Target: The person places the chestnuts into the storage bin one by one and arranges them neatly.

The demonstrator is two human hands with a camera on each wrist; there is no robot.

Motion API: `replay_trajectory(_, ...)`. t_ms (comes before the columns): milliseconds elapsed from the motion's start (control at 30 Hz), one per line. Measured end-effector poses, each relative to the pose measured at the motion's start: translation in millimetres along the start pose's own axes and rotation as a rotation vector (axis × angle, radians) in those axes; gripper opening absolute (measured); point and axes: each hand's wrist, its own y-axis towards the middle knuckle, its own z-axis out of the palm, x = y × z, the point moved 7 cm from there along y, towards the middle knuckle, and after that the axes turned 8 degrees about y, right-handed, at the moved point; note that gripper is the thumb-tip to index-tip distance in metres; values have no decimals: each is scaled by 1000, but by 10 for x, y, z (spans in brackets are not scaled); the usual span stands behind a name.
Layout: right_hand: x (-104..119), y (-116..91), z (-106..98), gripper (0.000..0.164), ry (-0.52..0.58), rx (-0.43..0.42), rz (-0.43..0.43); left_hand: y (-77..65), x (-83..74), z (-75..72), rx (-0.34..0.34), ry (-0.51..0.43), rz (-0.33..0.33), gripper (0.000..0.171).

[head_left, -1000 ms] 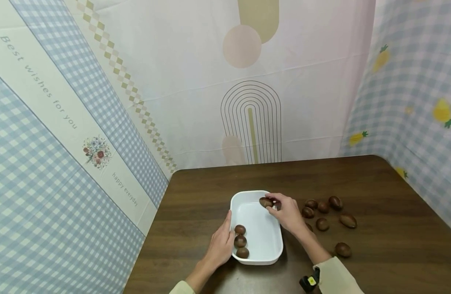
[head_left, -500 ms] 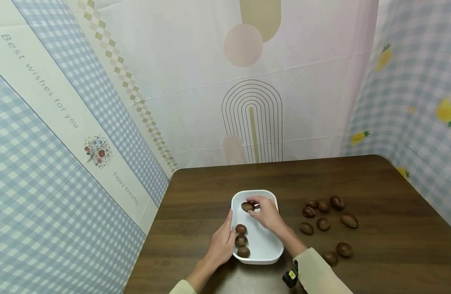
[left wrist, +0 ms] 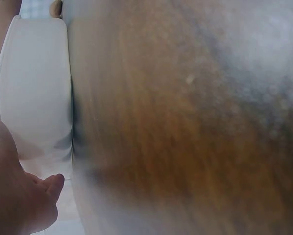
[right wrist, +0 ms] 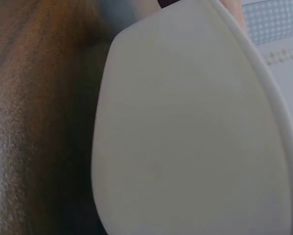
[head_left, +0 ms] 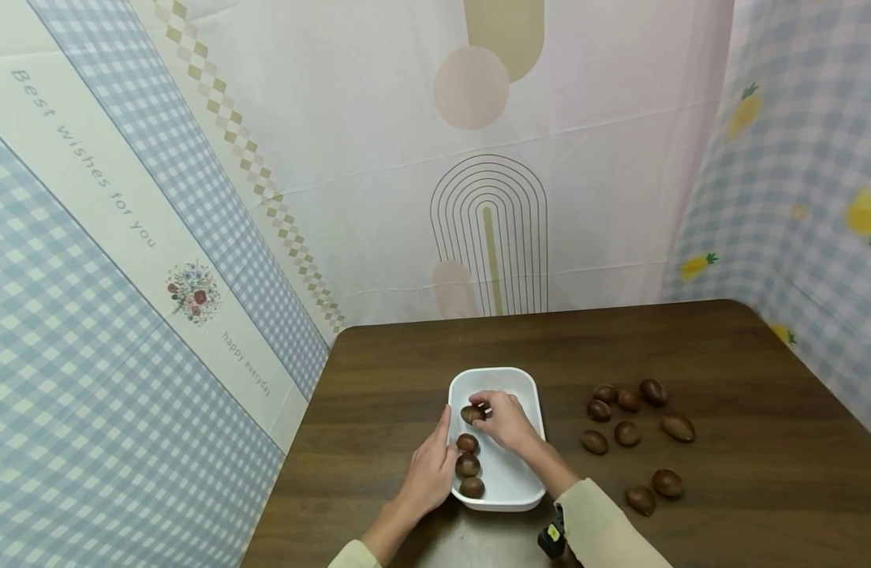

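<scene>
A white rectangular dish (head_left: 510, 478) stands on the table, with three glossy brown egg-shaped things (head_left: 468, 465) in a row along its left wall. Over the far left part of the dish, my right hand (head_left: 505, 422) pinches another brown egg-shaped thing (head_left: 471, 414) between thumb and fingers, just beyond that row. My left hand (head_left: 430, 472) rests against the outside of the dish's left wall, fingers straight along it. In the left wrist view this hand (left wrist: 21, 188) lies beside the white wall. The dish wall (right wrist: 185, 122) fills most of the right wrist view and hides the right fingers.
Several more brown egg-shaped things (head_left: 627, 433) lie loose on the wooden table (head_left: 379, 379) right of the dish, two of them nearer the front. Patterned cloths (head_left: 379, 221) hang behind the table and at both sides.
My right hand has carried the brown egg-shaped thing from the dish's far right edge leftward, then nearer toward the row. The left hand stays at the dish's left wall.
</scene>
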Motion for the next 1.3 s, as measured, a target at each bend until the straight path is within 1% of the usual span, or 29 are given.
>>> replay_trajectory(200, -50, -21, 46, 35, -21, 7, 8, -1, 4, 22, 7, -3, -6, 64)
replay_trajectory(467, -58, -30, 99, 34, -35, 24, 38, 3, 14, 25, 15, -2, -12, 65)
replay_trajectory(800, -20, -43, 114, 30, -33, 46, 30, -4, 4, 8, 23, 4, -19, 65)
replay_trajectory(1000, 0, -64, 103, 26, -29, 59, 24, -6, 5, 8, 25, 7, -21, 65)
replay_trajectory(1133, 25, -81, 76, 26, -63, 58, 40, -1, 6, 9, 29, 0, -27, 65)
replay_trajectory(1233, 40, -84, 31, 28, -85, 42, 52, 4, 4, 9, 29, -9, -29, 64)
replay_trajectory(1300, 60, -81, -19, 29, -73, 18, 39, 6, 1, 9, 26, -10, -25, 64)
